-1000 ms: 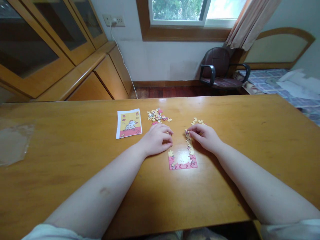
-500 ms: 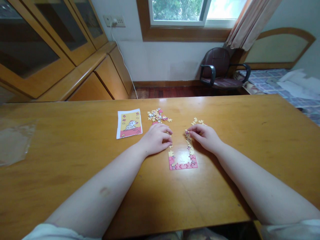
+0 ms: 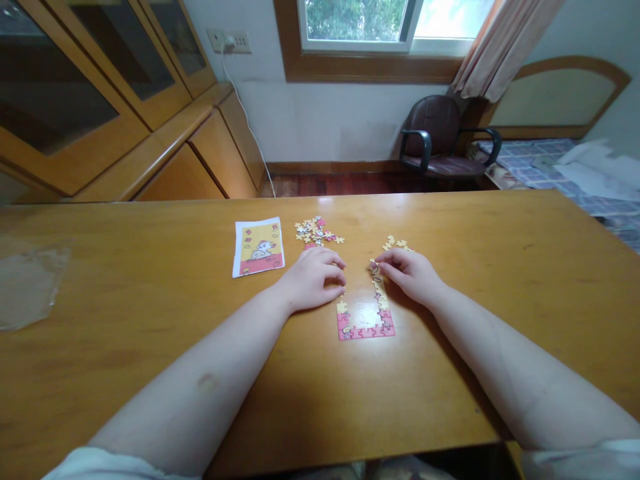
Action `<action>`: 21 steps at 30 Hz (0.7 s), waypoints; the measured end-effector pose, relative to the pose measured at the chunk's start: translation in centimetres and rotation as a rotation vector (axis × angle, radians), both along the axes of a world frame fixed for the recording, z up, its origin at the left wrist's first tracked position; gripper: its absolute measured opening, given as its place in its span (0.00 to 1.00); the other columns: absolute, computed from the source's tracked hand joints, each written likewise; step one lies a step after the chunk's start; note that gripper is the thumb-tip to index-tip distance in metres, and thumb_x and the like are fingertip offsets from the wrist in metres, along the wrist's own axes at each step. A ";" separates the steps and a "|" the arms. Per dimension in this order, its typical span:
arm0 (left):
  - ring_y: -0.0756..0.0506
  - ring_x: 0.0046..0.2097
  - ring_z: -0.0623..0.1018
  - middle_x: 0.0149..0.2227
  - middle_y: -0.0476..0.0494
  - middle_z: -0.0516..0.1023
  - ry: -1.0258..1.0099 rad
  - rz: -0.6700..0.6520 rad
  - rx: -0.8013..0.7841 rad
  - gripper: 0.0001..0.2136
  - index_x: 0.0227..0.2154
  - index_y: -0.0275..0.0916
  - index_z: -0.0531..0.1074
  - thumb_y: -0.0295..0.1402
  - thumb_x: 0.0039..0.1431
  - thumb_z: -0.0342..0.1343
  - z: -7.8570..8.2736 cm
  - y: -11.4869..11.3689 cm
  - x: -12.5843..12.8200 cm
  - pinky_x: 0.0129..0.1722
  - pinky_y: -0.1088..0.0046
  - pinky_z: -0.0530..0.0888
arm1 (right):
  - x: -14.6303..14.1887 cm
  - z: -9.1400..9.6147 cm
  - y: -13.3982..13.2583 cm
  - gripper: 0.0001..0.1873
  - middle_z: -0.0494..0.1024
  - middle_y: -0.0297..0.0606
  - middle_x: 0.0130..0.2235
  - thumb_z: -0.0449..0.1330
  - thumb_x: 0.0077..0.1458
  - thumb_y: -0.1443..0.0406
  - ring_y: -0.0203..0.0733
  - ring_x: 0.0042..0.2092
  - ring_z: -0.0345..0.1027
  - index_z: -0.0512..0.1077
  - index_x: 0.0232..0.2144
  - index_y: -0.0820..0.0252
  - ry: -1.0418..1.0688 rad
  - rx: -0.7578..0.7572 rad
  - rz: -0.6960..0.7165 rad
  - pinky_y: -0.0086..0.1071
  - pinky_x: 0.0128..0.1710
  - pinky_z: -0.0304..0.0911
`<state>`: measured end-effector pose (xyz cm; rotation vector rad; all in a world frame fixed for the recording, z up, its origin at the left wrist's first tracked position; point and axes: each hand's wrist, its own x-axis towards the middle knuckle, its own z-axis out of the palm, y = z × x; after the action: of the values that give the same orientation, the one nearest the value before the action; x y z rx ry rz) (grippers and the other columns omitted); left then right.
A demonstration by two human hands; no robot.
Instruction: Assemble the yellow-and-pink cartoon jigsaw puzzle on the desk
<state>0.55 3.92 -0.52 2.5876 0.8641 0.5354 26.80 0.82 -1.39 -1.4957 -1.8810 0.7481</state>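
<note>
A partly joined jigsaw puzzle [image 3: 367, 333] lies on the table, with a pink bottom edge and two yellow sides rising from it. My right hand [image 3: 409, 273] is at the top of its right side, thumb and forefinger closed on a puzzle piece [image 3: 373, 266] there. Over the left side rests my left hand [image 3: 315, 277], its fingers loosely curved and apart, covering part of that column; I see nothing held in it. Loose puzzle pieces [image 3: 314, 230] are heaped beyond my left hand. A few yellow pieces [image 3: 393, 242] lie just beyond my right hand.
A picture card [image 3: 260, 248] with a white duck lies left of the heap. Clear plastic wrapping [image 3: 30, 283] is at the table's far left. Past the wooden table [image 3: 450, 400] stand a chair [image 3: 440, 137], a cabinet [image 3: 200, 153] and a bed [image 3: 540, 160].
Hardly anything differs. My left hand's fingers have shifted very slightly to the right; my right hand stays at the same piece.
</note>
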 end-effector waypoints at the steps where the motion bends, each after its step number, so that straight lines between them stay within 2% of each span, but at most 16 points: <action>1: 0.42 0.51 0.73 0.45 0.47 0.78 0.007 -0.005 -0.007 0.02 0.30 0.45 0.79 0.35 0.54 0.62 0.0 0.0 0.0 0.56 0.57 0.65 | 0.0 0.0 0.0 0.12 0.81 0.37 0.32 0.58 0.56 0.57 0.40 0.31 0.71 0.77 0.35 0.57 -0.003 0.003 0.000 0.34 0.32 0.66; 13: 0.43 0.50 0.74 0.44 0.47 0.79 -0.002 0.008 0.001 0.03 0.30 0.45 0.79 0.34 0.56 0.60 0.1 0.0 0.0 0.55 0.58 0.66 | 0.0 0.0 -0.1 0.12 0.81 0.37 0.32 0.58 0.57 0.57 0.40 0.31 0.71 0.77 0.35 0.57 -0.008 0.005 0.003 0.34 0.33 0.66; 17: 0.43 0.48 0.76 0.43 0.46 0.80 -0.014 0.132 0.015 0.07 0.35 0.43 0.79 0.32 0.60 0.55 0.0 0.4 -0.1 0.53 0.59 0.68 | 0.1 0.2 0.0 0.12 0.80 0.36 0.31 0.58 0.57 0.57 0.39 0.30 0.69 0.77 0.35 0.57 -0.013 0.012 0.006 0.34 0.32 0.65; 21: 0.42 0.48 0.76 0.43 0.46 0.81 0.041 0.215 0.009 0.08 0.37 0.43 0.79 0.31 0.58 0.56 -0.2 0.6 -0.1 0.52 0.59 0.69 | 0.0 0.3 -0.1 0.11 0.80 0.36 0.30 0.58 0.56 0.57 0.39 0.29 0.69 0.77 0.34 0.57 -0.009 0.022 -0.019 0.33 0.31 0.65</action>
<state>0.50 4.55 -0.67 2.5369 1.1642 0.5470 26.81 0.76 -1.11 -1.5032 -1.8739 0.7104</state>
